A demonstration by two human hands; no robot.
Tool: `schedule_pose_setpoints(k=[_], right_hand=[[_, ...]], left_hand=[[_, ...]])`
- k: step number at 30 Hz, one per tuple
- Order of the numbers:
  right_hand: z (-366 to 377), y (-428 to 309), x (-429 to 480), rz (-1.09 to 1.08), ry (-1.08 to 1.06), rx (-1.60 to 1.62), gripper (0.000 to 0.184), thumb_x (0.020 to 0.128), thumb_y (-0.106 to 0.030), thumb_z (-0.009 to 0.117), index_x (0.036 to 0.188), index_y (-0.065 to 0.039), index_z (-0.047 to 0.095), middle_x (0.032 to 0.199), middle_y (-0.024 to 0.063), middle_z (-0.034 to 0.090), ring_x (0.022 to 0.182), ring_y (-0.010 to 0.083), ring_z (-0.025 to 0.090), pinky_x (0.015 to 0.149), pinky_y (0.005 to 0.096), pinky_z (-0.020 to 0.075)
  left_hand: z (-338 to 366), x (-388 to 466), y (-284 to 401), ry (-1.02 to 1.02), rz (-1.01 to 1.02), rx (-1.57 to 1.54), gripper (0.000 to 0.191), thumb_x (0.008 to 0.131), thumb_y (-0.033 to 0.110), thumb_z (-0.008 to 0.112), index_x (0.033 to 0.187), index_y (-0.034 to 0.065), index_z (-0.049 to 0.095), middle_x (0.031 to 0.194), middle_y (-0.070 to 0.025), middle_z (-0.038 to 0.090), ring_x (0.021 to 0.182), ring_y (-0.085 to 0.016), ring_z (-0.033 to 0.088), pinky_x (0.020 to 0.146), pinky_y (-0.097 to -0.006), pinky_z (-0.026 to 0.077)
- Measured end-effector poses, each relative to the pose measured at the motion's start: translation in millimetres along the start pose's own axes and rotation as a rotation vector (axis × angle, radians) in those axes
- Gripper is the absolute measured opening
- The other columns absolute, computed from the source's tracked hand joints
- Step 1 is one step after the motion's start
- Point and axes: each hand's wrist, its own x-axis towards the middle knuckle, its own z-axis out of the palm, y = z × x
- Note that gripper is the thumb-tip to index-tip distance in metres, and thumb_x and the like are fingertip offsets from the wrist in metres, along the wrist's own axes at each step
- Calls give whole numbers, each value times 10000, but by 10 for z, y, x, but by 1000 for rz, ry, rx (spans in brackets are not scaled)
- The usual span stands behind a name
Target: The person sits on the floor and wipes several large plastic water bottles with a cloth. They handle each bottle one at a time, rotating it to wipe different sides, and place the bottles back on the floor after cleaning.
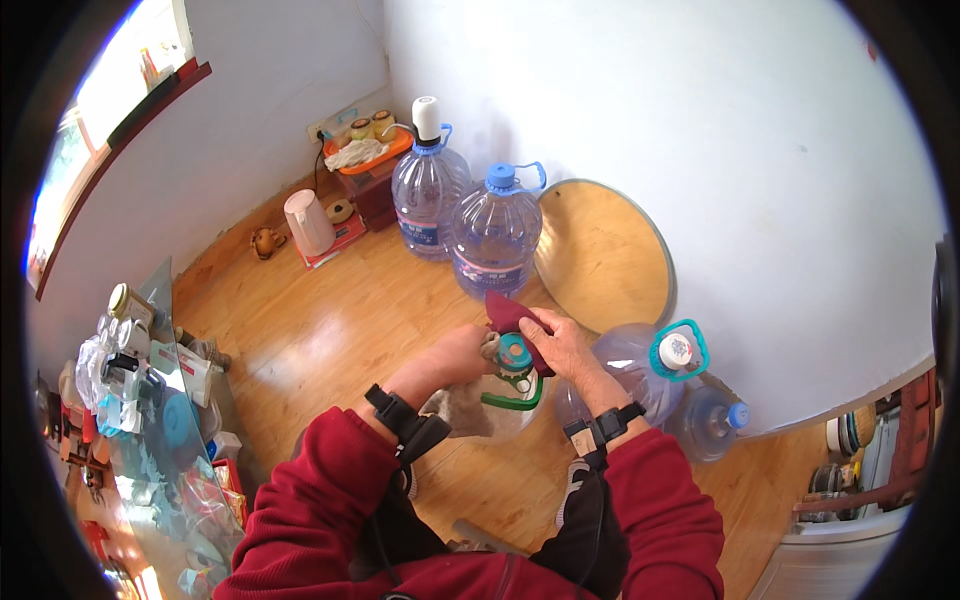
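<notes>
Below my hands on the wooden floor stands a large clear plastic water bottle (517, 424) with a teal cap (514, 349) and a green carry handle (517, 401). My right hand (561, 343) grips a dark red cloth (507, 312) against the cap's right and far side. On the left, my left hand (472, 352) is closed on a greyish cloth (463, 409), which bunches by the cap and hangs over the bottle's near left side. The left fingertips are partly hidden.
Another large bottle with a teal handle (626, 364) and a smaller blue-capped jug (701, 424) stand right. Two blue-handled bottles (495, 232), (430, 191) stand ahead, one with a pump. A round board (607, 255) leans on the wall. A cluttered glass table (161, 420) is left.
</notes>
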Motion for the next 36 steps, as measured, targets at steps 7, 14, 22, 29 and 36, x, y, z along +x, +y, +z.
schedule_pose_setpoints(k=[7, 14, 22, 29, 36], right_hand=[[-44, 354, -111, 64, -24, -293, 360, 974, -323, 673, 1166, -19, 686, 1042, 267, 711, 998, 410, 692, 877, 431, 535], [-155, -313, -134, -189, 327, -198, 299, 931, -250, 716, 1128, -29, 673, 1019, 220, 708, 965, 390, 693, 846, 447, 544], [355, -330, -258, -311, 66, -500, 383, 940, -378, 701, 1197, -96, 675, 1058, 208, 714, 995, 412, 684, 810, 477, 550], [55, -8, 42, -97, 367, -363, 359, 953, -365, 688, 1148, -64, 679, 960, 229, 735, 923, 425, 709, 763, 490, 552], [18, 286, -20, -30, 71, -186, 406, 1004, -314, 615, 1302, -38, 616, 1155, 225, 713, 1099, 339, 690, 951, 427, 520]], left_hand=[[-22, -2, -91, -84, -33, -67, 388, 785, 224, 827, 1098, 25, 711, 913, -169, 748, 820, -292, 718, 756, -402, 561], [71, 115, -283, 61, -231, -342, 333, 746, 175, 861, 1020, 19, 754, 865, -80, 748, 783, -165, 691, 758, -346, 569], [93, 159, -425, 145, 79, -314, 477, 700, 151, 893, 1142, 102, 720, 1040, -33, 756, 990, -160, 673, 895, -340, 547], [-270, -63, -170, 151, -61, 143, 454, 780, 242, 820, 1181, 58, 711, 1058, -210, 734, 1038, -364, 696, 892, -420, 551], [-266, -287, 61, 91, 157, 119, 677, 757, 294, 875, 1354, 100, 622, 1183, -208, 703, 1112, -366, 670, 938, -436, 534]])
